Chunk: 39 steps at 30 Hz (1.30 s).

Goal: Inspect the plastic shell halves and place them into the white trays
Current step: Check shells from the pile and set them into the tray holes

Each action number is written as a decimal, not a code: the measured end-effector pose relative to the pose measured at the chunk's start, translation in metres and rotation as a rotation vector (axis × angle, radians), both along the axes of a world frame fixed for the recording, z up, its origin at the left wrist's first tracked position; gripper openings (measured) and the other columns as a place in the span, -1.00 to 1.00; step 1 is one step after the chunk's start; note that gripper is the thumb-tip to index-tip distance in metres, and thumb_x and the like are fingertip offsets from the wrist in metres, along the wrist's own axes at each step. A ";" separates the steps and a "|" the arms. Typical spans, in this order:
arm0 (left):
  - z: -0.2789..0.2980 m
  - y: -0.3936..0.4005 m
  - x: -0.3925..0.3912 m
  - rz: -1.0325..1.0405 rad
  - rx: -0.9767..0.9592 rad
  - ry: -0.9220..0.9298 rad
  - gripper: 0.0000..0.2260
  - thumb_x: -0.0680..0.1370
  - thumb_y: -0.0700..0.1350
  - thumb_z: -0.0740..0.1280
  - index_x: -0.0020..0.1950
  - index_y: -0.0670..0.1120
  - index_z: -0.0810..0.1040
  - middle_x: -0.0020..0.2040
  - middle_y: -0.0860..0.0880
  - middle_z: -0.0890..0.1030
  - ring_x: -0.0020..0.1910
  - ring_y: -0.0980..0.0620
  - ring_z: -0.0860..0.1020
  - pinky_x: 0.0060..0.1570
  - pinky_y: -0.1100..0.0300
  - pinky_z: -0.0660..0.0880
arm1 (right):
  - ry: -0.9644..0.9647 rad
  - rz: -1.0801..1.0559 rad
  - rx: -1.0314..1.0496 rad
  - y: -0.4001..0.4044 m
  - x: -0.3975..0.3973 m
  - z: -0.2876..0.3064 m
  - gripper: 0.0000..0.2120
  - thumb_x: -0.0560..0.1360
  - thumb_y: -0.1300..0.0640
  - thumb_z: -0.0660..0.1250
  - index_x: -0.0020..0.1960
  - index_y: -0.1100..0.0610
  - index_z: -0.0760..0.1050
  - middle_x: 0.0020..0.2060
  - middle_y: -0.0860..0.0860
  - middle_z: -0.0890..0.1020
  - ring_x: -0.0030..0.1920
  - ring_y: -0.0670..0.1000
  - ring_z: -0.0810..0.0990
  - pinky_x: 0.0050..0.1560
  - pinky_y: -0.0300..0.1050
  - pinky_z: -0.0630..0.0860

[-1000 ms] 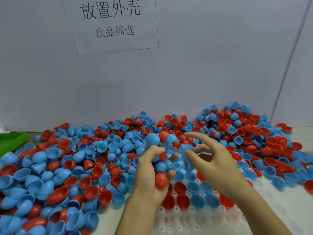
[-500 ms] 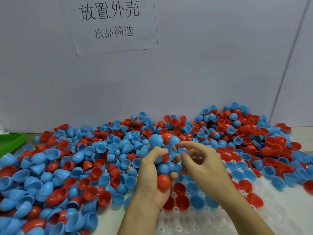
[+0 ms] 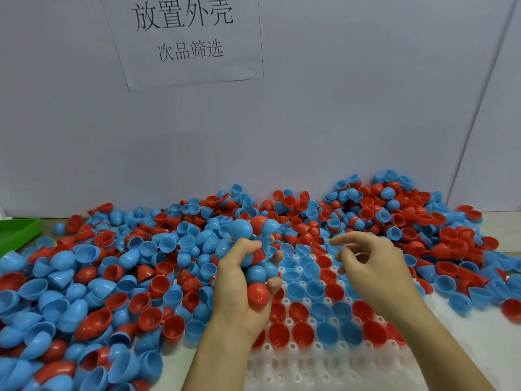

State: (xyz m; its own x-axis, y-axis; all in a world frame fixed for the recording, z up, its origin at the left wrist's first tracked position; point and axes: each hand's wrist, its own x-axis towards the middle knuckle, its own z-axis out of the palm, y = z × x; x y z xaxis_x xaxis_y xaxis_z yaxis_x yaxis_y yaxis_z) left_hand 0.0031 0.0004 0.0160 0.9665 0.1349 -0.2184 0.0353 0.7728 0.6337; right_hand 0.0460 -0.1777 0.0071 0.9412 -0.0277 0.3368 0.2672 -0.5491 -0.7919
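My left hand [image 3: 239, 289] is gripping a cluster of glossy, hemispherical red and blue shell halves [image 3: 255, 249] above the dimpled white tray [image 3: 293, 359]; my right hand [image 3: 375, 266] is hovering beside it, fingers loosely curled, empty.

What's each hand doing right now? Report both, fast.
Left hand: closed around a stack of blue and red shell halves.
Right hand: fingers loosely curled above the white tray, holding nothing visible.

Head view, close, angled down forward
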 end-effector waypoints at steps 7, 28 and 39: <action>0.000 0.002 0.001 0.012 -0.018 -0.002 -0.90 0.27 -0.18 0.40 -0.28 -0.09 0.70 -0.18 -0.11 0.67 -0.25 0.01 0.60 -0.62 0.28 0.37 | 0.109 0.115 -0.439 0.011 0.005 0.003 -0.82 0.54 0.13 0.40 0.12 -0.02 0.63 -0.18 -0.15 0.61 -0.28 -0.12 0.60 -0.39 -0.40 0.46; 0.002 0.003 -0.001 0.036 -0.035 -0.020 -0.70 0.26 -0.18 0.40 -0.02 -0.14 0.58 -0.16 -0.13 0.64 -0.23 0.00 0.59 -0.63 0.28 0.35 | 0.242 0.264 -0.062 -0.039 -0.003 0.026 -0.92 0.53 0.05 0.41 -0.12 -0.03 0.68 -0.19 -0.10 0.72 -0.16 -0.10 0.70 -0.15 -0.27 0.63; -0.002 -0.005 0.000 0.036 0.041 -0.041 -0.68 0.36 -0.19 0.37 0.11 -0.13 0.56 -0.07 -0.13 0.62 -0.19 0.00 0.61 -0.61 0.30 0.36 | 0.315 0.166 0.114 -0.115 -0.041 0.030 -0.92 0.38 0.08 0.52 -0.13 -0.04 0.72 -0.17 -0.10 0.73 -0.14 -0.12 0.70 -0.24 -0.38 0.55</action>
State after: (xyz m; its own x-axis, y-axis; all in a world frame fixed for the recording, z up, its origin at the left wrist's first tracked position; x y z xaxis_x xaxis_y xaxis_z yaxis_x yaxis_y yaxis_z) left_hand 0.0026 -0.0051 0.0136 0.9689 0.1779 -0.1722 -0.0189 0.7466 0.6650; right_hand 0.0046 -0.2928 0.0369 0.9930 0.1135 0.0339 0.0791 -0.4226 -0.9029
